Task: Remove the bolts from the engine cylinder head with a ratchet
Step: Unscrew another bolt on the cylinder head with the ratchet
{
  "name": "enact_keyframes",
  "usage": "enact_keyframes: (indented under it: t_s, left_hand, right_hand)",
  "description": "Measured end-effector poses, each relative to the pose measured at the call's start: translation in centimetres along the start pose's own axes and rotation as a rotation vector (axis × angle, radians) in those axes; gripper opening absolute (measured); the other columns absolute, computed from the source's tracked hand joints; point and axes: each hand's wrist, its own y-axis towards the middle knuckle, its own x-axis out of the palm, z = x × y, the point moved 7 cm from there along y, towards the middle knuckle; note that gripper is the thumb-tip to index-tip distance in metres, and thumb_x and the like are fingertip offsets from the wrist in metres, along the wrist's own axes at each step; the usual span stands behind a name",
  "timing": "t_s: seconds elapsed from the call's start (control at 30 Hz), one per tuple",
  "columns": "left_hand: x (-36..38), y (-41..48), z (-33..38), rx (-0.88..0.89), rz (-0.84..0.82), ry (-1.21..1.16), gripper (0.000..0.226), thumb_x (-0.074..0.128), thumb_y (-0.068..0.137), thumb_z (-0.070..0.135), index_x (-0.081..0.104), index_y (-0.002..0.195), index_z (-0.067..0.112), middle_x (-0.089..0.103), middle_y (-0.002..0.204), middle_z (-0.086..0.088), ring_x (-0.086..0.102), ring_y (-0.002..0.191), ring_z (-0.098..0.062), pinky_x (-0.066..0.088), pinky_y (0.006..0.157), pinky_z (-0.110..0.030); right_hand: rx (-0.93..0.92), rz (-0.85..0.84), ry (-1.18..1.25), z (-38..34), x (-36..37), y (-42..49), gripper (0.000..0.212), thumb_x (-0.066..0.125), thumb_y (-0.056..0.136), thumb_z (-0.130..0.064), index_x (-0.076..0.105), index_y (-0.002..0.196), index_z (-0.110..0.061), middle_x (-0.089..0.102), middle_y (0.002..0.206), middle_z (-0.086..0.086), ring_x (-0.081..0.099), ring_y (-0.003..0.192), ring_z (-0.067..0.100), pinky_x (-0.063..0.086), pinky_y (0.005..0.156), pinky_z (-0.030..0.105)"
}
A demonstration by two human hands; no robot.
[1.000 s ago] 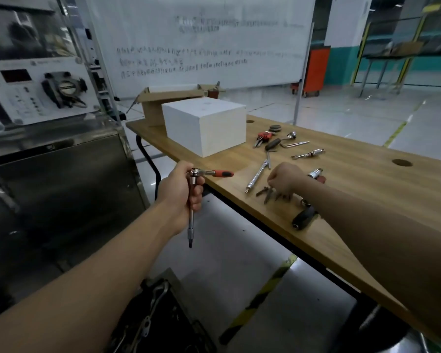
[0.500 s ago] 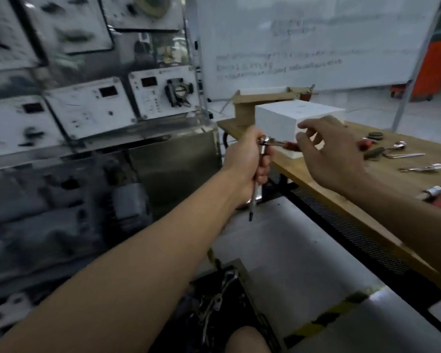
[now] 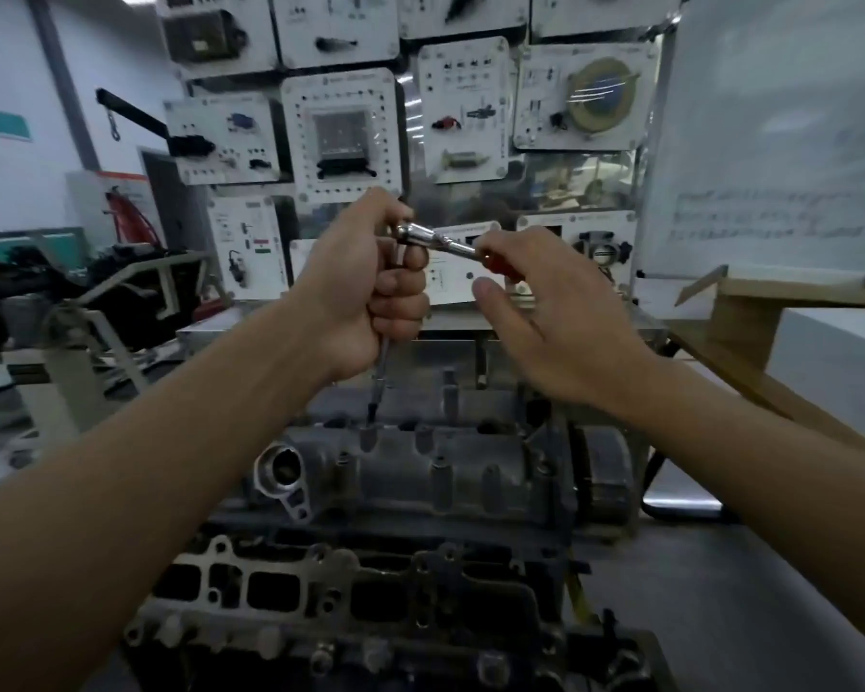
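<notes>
Gripping the ratchet (image 3: 443, 241) are left hand (image 3: 355, 292) and right hand (image 3: 560, 322).

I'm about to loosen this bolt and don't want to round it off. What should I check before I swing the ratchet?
1. Grip of the left hand on the extension bar: ok.
2. Hold of the right hand on the red handle of the ratchet: ok.
3. Extension bar near upright over the bolt boss on the cylinder head: ok.
4. Tip seated in the bolt: cannot tell, too blurred.
5. Ratchet direction set to loosen: cannot tell.
</notes>
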Motion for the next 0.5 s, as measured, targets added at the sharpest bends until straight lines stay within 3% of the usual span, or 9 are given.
enact_keyframes:
  t_s: [0.17, 0.33, 0.5]
  left_hand:
    - [-8.9, 0.4, 1.0, 0.033, 0.181, -0.008, 0.041, 0.042, 0.092, 0.036, 0.044, 0.056, 0.015, 0.025, 0.043, 0.004, 0.016, 0.043, -0.012, 0.015, 0.04, -0.023]
    - [-14.5, 3.6, -0.5, 0.021, 0.374, 0.002, 0.036, 0.043, 0.09, 0.035, 0.047, 0.06, 0.015, 0.033, 0.045, 0.002, 0.026, 0.046, -0.014, 0.024, 0.046, -0.027]
    - [-17.2, 6.9, -2.5, 0.019, 0.418, 0.01, 0.038, 0.043, 0.094, 0.035, 0.046, 0.061, 0.016, 0.035, 0.047, 0.002, 0.029, 0.046, -0.014, 0.026, 0.048, -0.029]
  right_hand:
    - [-0.052, -0.147, 0.048, -3.6, 5.3, 5.6, 0.035, 0.049, 0.102, -0.043, 0.06, 0.129, -0.025, 0.063, 0.108, -0.005, 0.056, 0.095, 0.013, 0.05, 0.085, 0.04]
    - [0.001, -0.231, 0.031, -4.0, 10.1, 9.7, 0.027, 0.056, 0.097, -0.042, 0.067, 0.116, -0.025, 0.068, 0.104, -0.005, 0.061, 0.093, 0.017, 0.054, 0.086, 0.042]
    - [0.068, -0.344, 0.057, -2.1, 14.2, 11.4, 0.025, 0.057, 0.098, -0.043, 0.07, 0.109, -0.025, 0.069, 0.103, -0.003, 0.062, 0.092, 0.018, 0.054, 0.087, 0.043]
